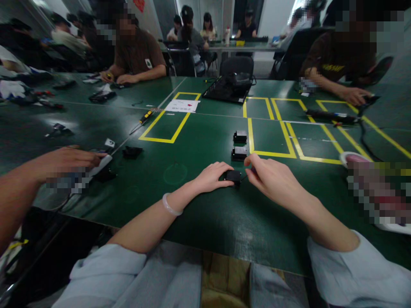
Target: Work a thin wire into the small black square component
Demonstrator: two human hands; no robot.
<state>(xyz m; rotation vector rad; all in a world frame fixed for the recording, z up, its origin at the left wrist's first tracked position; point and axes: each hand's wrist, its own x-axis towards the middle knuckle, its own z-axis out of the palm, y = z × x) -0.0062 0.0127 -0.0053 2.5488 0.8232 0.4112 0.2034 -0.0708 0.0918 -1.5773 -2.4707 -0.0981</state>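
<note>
My left hand [213,175] rests on the green table [199,214], its fingers curled round the left side of a small black box [233,176]. My right hand [271,177] is just right of that box, its fingertips pinched together near the box's right edge; what they pinch is too small to make out. Two more small black boxes [239,153] [240,136] sit in a row just beyond it. A pale bangle circles my left wrist.
Yellow tape rectangles [272,137] mark the table ahead. A screwdriver [143,119], a white paper [182,105] and a black tray [226,90] lie farther off. Another person's hand [64,160] works at my left, and other people sit around the table.
</note>
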